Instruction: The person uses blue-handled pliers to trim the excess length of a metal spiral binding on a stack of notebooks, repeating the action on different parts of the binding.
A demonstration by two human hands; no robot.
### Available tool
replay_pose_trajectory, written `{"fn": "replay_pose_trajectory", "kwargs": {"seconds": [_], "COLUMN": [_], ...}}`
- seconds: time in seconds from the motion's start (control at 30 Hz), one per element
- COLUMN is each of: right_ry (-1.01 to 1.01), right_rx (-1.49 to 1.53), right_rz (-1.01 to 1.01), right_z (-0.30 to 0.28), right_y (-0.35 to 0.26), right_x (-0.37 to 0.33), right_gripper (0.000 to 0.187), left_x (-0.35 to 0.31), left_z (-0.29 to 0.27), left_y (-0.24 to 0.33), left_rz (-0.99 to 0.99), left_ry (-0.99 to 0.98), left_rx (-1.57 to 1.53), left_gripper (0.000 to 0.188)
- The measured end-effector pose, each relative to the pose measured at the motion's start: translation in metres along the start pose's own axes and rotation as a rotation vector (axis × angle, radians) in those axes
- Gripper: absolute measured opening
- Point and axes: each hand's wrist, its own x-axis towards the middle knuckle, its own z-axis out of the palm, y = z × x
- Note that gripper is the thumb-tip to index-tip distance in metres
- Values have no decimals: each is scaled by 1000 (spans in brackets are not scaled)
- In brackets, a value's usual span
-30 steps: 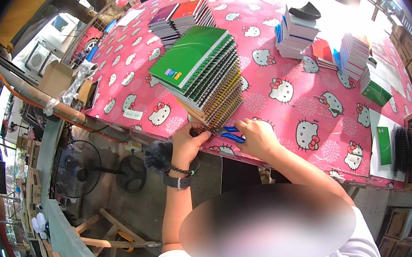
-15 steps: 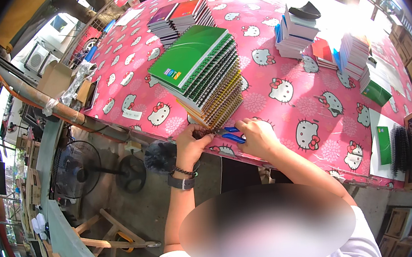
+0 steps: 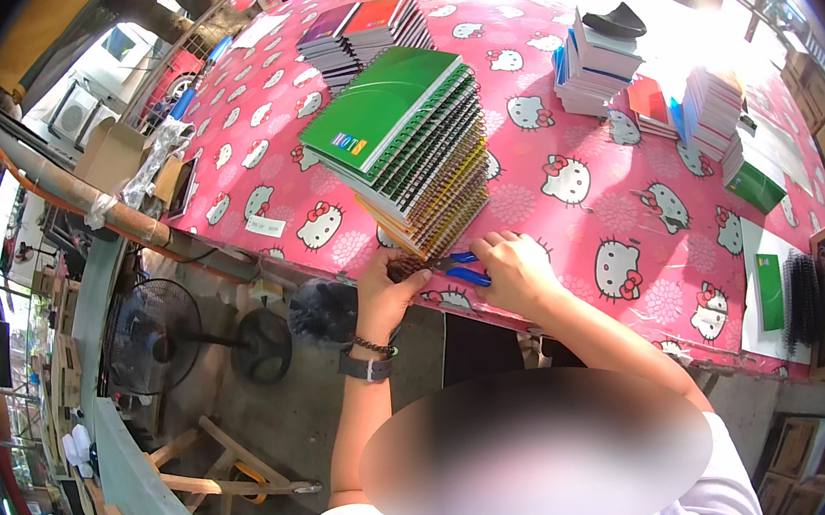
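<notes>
Gripping blue-handled pliers (image 3: 470, 277) with right hand (image 3: 514, 269), fingers curled mostly closed | left hand (image 3: 383, 291) pinched around brown coil (image 3: 402, 269), left of pliers | notebook stack (image 3: 411, 147) just beyond both hands

View taken from person's head; camera was left unit of side-by-side fisheye pair. Lens faced down and forward over pink tabletop (image 3: 527, 195); picture stood upright, unmirrored. Forearms (image 3: 628, 343) entered from lower edge. Left grip (image 3: 383, 289) and right grip (image 3: 513, 272) fell near frame centre, at close range. Coverage ran wide: tabletop's far side near top, floor (image 3: 299, 420) at lower left. Straight edges bowed toward dark rim.
</notes>
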Motion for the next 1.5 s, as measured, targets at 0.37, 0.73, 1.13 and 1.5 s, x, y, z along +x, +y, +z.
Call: {"fn": "replay_pose_trajectory", "kwargs": {"seconds": [0.37,0.73,1.13,1.5], "right_ry": [-43,-168,-73,-335], "right_rx": [-85,-5,-146,-107], "right_rz": [-11,72,-18,111], "right_z": [-12,-4,-6,-12], "right_y": [0,-2,-9,-5], "right_x": [-3,8,4,12], "right_gripper": [42,36,41,41], "left_x": [-2,-10,-5,-7], "left_z": [-8,4,1,3], "left_y": [-9,3,-15,-17], "left_rz": [-131,49,0,54], "left_ry": [-69,115,64,87], "left_rx": [-178,228,0,12], "left_gripper": [24,24,23,22]}}
